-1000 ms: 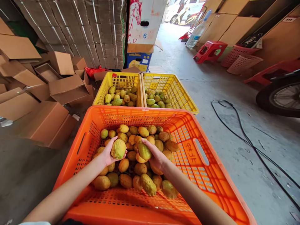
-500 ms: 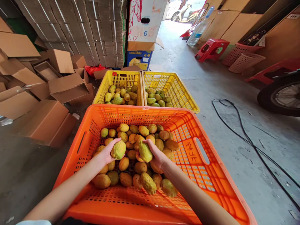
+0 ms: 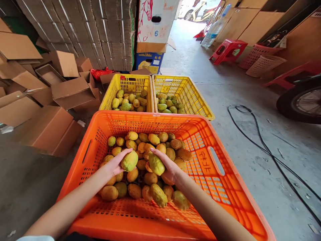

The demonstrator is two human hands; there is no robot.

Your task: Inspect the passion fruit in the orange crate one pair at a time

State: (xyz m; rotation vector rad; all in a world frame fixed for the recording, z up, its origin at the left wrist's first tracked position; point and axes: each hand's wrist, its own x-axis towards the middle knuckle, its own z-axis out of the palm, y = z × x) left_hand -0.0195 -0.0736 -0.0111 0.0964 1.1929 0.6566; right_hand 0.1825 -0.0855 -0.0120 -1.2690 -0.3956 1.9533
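Note:
My left hand (image 3: 116, 165) is closed around a yellow-green oval fruit (image 3: 129, 161), thumb on top. To its right, my right hand (image 3: 171, 168) grips a greener, pear-shaped fruit (image 3: 156, 163) with its thumb over the upper end. The two held fruits are a short gap apart, above a large orange plastic crate (image 3: 140, 218). Below them in the crate lie many yellow to brownish oval fruits, one of them a knobbly yellow fruit (image 3: 158, 195) near the front. Both sets of fingers are partly hidden under the fruit.
Beyond the orange crate stand a left yellow crate (image 3: 107, 100) and a right yellow crate (image 3: 200, 100), both with greenish fruit inside. Cardboard boxes (image 3: 47, 127) are heaped at left. A black cable (image 3: 260, 137) lies on the floor at right, near a wheel (image 3: 304, 103) and red stool (image 3: 228, 51).
The fruit in my left hand has turned and shifted slightly right. My right hand has tilted its fruit a little. Both fruits stay held.

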